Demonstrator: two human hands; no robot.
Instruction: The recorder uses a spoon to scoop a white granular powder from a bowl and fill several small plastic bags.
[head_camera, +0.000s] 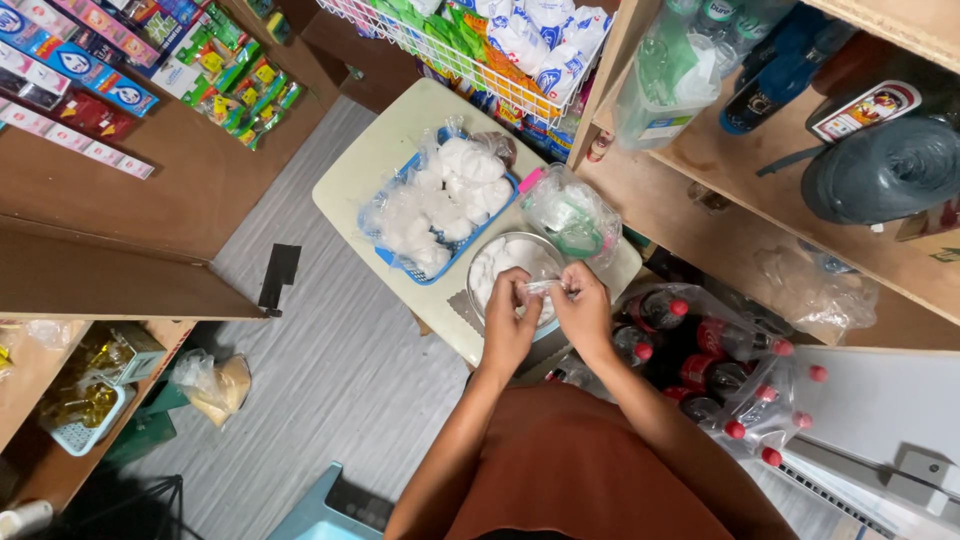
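Right over the bowl (517, 262), a small clear bag (541, 288) is pinched between both hands. The left hand (508, 322) clamps its thumb and fingertips on the bag's near-left end, and the right hand (583, 312) has its grip closed on the other end, so the plastic is stretched taut between them. Holding it from both ends like this looks like a way to keep the mouth of the bag under control; whether it is being opened or twisted shut is too small to tell. What is inside the bag cannot be made out either.

The bowl is round and metal, holds white powder or grains, and sits on the near edge of the counter (355, 180), directly below the hands, so anything that spills would likely fall back into it. Just beyond it to the left, a blue basket (501, 208) is heaped with small filled bags (445, 195) of the same white stuff, close enough for either hand to reach. To the right of the basket lies a loose bunch of clear plastic (575, 215) with something green inside.

Farther out, a white wire rack (460, 60) of packets hangs above the far end of the counter. Wooden shelves (760, 190) on the right carry bottles and a dark roll, and below them, near the person's right elbow, red-capped soda bottles (720, 345) lie wrapped in plastic on the floor.
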